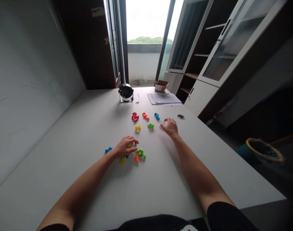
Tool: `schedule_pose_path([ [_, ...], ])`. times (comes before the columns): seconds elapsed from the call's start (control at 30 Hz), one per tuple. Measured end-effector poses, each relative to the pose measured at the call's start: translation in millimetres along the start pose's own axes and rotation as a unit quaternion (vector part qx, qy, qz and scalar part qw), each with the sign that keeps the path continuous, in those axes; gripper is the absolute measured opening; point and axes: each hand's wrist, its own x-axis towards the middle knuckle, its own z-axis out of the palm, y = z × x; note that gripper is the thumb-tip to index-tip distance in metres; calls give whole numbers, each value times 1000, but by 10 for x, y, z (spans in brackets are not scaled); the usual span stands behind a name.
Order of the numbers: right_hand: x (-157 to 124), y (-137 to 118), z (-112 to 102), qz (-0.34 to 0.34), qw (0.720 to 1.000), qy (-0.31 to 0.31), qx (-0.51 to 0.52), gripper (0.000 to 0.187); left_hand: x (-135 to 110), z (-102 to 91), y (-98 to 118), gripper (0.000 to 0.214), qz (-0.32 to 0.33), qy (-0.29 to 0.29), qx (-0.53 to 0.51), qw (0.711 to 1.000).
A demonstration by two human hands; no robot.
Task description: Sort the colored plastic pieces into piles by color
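White plastic shows by our right hand (171,127): a small pale piece (162,124) lies at its thumb and fingertips, and we cannot tell whether we are grasping it or merely touching it. Too much is covered for us to read its long axis. Our left hand (125,146) hangs loosely over a mixed heap, released, its thumb parted from the fingers.

Around that hand, a bright green clump (141,153) slants from far left to near right, and an orange stick (137,157) points almost straight toward us. We see a yellow lump (122,160) below the wrist and a blue bit (108,150) to its left, tilting away rightward.

Farther off, we have red pieces (135,117), an orange pair (146,116) and a blue pair (156,116), both pairs running far left to near right. Nearer us sit a yellow block (138,128) and a green block (150,125), the latter lying nearly crosswise.

Papers (164,98) and an open cardboard box (161,86) occupy our table's (88,128) far end.
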Motion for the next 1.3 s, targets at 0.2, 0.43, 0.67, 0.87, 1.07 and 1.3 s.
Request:
schedule_pose_path([
  [0.2, 50, 461, -54, 47, 993, -111, -10, 37, -10, -29, 49, 34, 51, -51, 44, 996],
  [0.43, 46, 483, -26, 32, 990, -133, -32, 38, -5, 20, 27, 25, 46, -38, 45, 997],
  [0.67, 35, 440, -56, 22, 994, -111, 7, 42, 35, 114, 23, 17, 23, -9, 71, 997],
  [0.87, 10, 69, -167, -49, 995, 57, 66, 23, 50, 160, 31, 15, -4, 24, 76, 997],
  [1.07, -228, -488, -88, -140, 978, 8, 154, 20, 48, 170, 54, 15, -9, 29, 63, 998],
  [1.3, -676, -963, 145, -283, 933, -73, 212, 13, 52, 130, 61, 14, -58, 63, 33, 996],
])
